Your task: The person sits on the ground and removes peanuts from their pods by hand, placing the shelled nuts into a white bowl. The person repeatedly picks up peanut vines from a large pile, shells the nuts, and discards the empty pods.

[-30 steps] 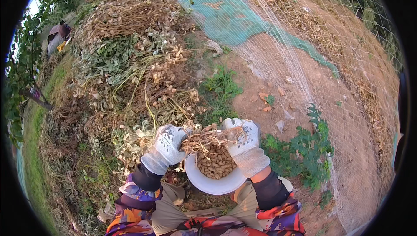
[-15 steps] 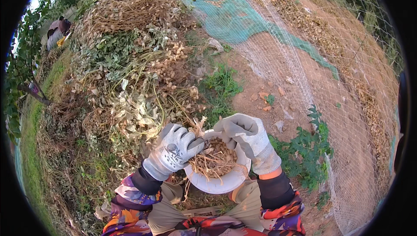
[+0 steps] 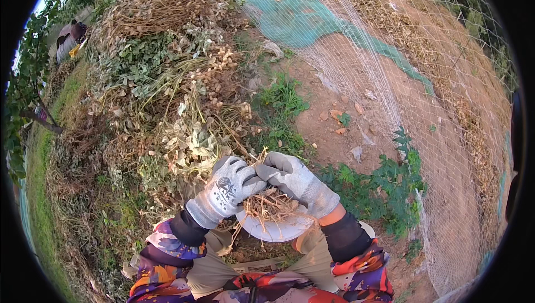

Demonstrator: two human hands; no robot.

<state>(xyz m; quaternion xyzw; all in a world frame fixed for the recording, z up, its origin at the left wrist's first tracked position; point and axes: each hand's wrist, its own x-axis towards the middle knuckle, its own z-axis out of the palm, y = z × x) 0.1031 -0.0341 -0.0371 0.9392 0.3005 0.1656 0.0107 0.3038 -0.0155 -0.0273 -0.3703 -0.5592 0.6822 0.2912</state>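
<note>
My left hand [image 3: 225, 187], in a grey-and-white work glove, is closed around a bunch of dried peanut plant [image 3: 268, 207]. Its thin brown stems and roots hang over a white basin [image 3: 277, 231] between my knees. My right hand [image 3: 298, 185], gloved alike, meets the left one with its fingertips pinched together at the bunch. What lies between those fingertips is hidden by the glove. Both hands cover the far part of the basin, and the stems hide most of its contents.
A long heap of pulled peanut plants [image 3: 192, 127] with pods showing runs ahead on the left. White netting [image 3: 379, 119] and green mesh [image 3: 301, 21] lie over soil at right. Green weeds [image 3: 376, 194] grow beside my right arm. A person [image 3: 69, 41] bends at the far left.
My right hand has moved left from over the basin's far right rim to meet my left hand. The bunch now hangs lower across the basin, which is more covered.
</note>
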